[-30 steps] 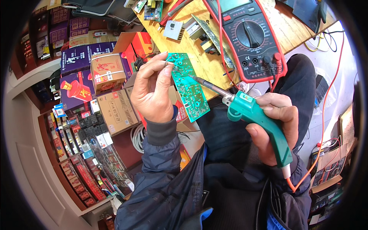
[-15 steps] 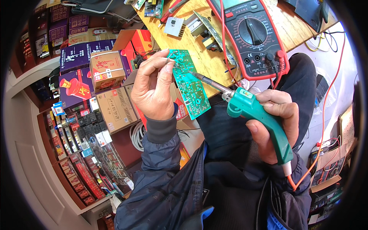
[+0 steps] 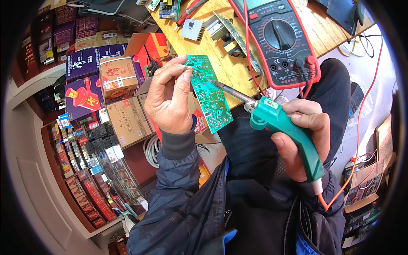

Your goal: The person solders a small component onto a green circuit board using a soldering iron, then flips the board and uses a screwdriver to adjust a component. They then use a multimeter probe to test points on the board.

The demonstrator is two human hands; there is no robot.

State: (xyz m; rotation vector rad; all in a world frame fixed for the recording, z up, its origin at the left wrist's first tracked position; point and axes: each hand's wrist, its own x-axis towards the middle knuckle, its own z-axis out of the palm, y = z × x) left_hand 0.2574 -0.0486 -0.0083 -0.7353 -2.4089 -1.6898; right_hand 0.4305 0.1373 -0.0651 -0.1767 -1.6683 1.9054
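Note:
My left hand [image 3: 172, 95] is closed, thumb and fingers pinched at the upper left edge of a green circuit board [image 3: 212, 100]. Something thin and pale shows by those fingertips, too small to make out. The board is tilted beside the table's near edge, its soldered side facing me. My right hand [image 3: 308, 131] is wrapped round the green handle of a soldering iron [image 3: 287, 124], thumb below and fingers over the top. The iron's dark tip points left and meets the upper middle of the board, or hovers just above it; I cannot tell which.
A red-and-black multimeter [image 3: 278, 42] lies on the wooden table [image 3: 208, 46], beside a heatsink [image 3: 192, 29] and another board with parts [image 3: 233, 38]. An orange cord [image 3: 359, 140] runs from the iron up the right side. Cardboard boxes [image 3: 129, 121] and shelves stand at the left.
Very little differs. The iron and my right hand have shifted slightly left, with the tip still at the same part of the board. My left hand has barely moved.

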